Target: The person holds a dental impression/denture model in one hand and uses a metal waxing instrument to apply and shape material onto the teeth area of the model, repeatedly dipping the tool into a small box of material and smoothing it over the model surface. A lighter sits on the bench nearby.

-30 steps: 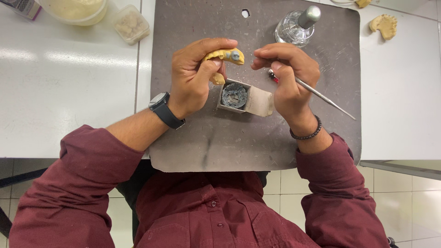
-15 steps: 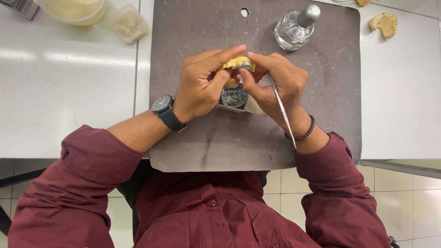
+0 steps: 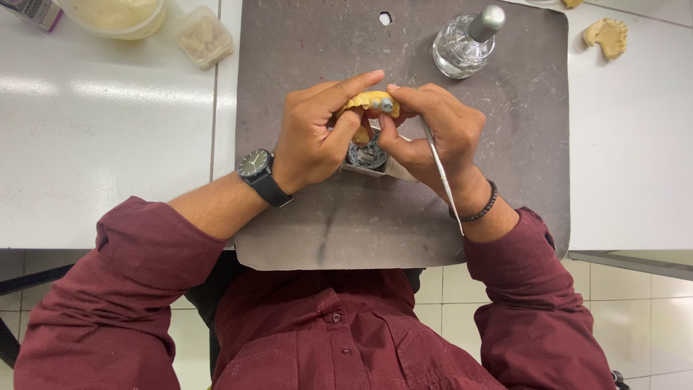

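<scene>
Both hands up over small tin [image 3: 367, 156] w/ grey material, mid-mat. Left hand [image 3: 314, 141] closed round yellow dental cast [image 3: 369, 102], grey blob on top edge. Right hand [image 3: 433, 133] pinches cast too, thin metal tool [image 3: 442, 177] tucked along palm. Step, prob.: shaping blob by fingertip. Next likely needs tool tip brought round, steady grip. Grey mat [image 3: 325, 224] on white bench [image 3: 108, 144]; glass burner [image 3: 465, 45], second cast [image 3: 608, 36], tubs [image 3: 204, 36] far side; tiled floor.

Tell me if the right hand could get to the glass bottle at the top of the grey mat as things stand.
Probably yes: the glass bottle stands just beyond the right hand with bare grey mat between, but that hand already holds a metal tool and the yellow cast.
</scene>
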A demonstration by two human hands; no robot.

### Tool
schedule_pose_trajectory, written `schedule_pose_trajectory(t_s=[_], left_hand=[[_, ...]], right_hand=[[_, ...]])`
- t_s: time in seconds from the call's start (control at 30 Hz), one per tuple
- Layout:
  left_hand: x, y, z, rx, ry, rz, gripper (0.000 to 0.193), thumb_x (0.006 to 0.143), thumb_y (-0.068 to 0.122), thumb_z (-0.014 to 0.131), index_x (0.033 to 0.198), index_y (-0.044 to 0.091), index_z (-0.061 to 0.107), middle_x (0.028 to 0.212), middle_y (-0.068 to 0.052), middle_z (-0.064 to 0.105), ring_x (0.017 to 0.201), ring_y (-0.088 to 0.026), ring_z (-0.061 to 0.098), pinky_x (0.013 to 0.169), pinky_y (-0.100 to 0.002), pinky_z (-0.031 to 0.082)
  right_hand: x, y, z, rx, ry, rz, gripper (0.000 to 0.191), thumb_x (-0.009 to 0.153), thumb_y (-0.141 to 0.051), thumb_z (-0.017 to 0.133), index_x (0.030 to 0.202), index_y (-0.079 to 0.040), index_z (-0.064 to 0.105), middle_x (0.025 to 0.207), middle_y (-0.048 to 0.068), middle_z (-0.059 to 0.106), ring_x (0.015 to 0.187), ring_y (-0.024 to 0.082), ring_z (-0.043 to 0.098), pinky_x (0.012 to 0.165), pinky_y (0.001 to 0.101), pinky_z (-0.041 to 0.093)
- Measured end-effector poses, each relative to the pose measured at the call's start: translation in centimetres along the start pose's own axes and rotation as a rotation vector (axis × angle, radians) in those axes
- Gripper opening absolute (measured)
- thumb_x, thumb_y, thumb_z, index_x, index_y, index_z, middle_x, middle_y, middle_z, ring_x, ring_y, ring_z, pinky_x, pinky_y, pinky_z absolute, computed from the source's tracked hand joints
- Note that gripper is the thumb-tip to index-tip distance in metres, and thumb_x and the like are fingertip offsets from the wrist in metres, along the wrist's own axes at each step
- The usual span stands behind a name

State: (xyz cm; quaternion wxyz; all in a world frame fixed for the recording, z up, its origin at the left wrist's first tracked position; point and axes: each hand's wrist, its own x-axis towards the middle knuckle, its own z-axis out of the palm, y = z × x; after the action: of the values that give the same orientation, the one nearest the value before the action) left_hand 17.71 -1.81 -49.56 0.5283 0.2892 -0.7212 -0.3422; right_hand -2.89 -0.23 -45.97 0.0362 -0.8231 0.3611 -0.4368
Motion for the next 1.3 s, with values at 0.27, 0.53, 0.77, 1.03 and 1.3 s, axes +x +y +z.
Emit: schedule_pose_trajectory(t_s=[0.27,0.53,0.77,1.03,1.3], left_hand=[[0.0,-0.2,-0.2,-0.02,0.011,-0.003,0.037,0.098,0.001,0.057,0.133,0.005,0.068,0.103,-0.01,0.077,0.085,-0.014,0.076,0.073,-0.026,0.061],[0.2,-0.2,-0.1,0.018,0.019,0.029,0.035,0.096,0.002,0.059,0.128,0.005,0.071,0.1,-0.01,0.077,0.083,-0.014,0.073,0.073,-0.027,0.06],[0.2,-0.2,-0.1,0.047,0.02,0.05,0.033,0.095,0.003,0.061,0.127,0.005,0.071,0.098,-0.009,0.076,0.078,-0.013,0.071,0.069,-0.026,0.058],[0.2,0.0,-0.1,-0.001,0.028,0.028,0.035,0.098,0.001,0.059,0.131,0.005,0.07,0.1,-0.008,0.076,0.081,-0.012,0.073,0.072,-0.026,0.059],[0.4,0.4,-0.3,0.013,0.038,-0.023,0.035,0.097,-0.001,0.059,0.13,0.004,0.07,0.092,-0.008,0.074,0.07,-0.011,0.07,0.063,-0.026,0.057]], right_hand=[[0.1,0.1,0.1,0.067,0.012,-0.011,0.035,0.094,0.005,0.083,0.124,-0.001,0.066,0.1,0.012,0.074,0.09,0.02,0.077,0.073,0.0264,0.063],[0.2,0.0,0.0,0.053,0.006,-0.014,0.036,0.092,0.005,0.084,0.122,-0.003,0.067,0.096,0.011,0.074,0.088,0.02,0.077,0.071,0.0266,0.061],[0.2,0.0,0.0,0.057,0.01,-0.01,0.035,0.093,0.005,0.084,0.123,-0.003,0.067,0.098,0.011,0.075,0.09,0.02,0.077,0.072,0.0261,0.062],[-0.2,0.9,0.1,0.244,0.074,0.054,0.021,0.107,-0.006,0.054,0.121,-0.002,0.069,0.105,0.015,0.074,0.081,0.019,0.074,0.07,0.0273,0.064],[-0.6,0.5,-0.9,0.574,0.216,0.264,0.025,0.113,-0.021,0.056,0.111,0.001,0.067,0.1,0.008,0.072,0.079,0.011,0.072,0.068,0.0236,0.06]])
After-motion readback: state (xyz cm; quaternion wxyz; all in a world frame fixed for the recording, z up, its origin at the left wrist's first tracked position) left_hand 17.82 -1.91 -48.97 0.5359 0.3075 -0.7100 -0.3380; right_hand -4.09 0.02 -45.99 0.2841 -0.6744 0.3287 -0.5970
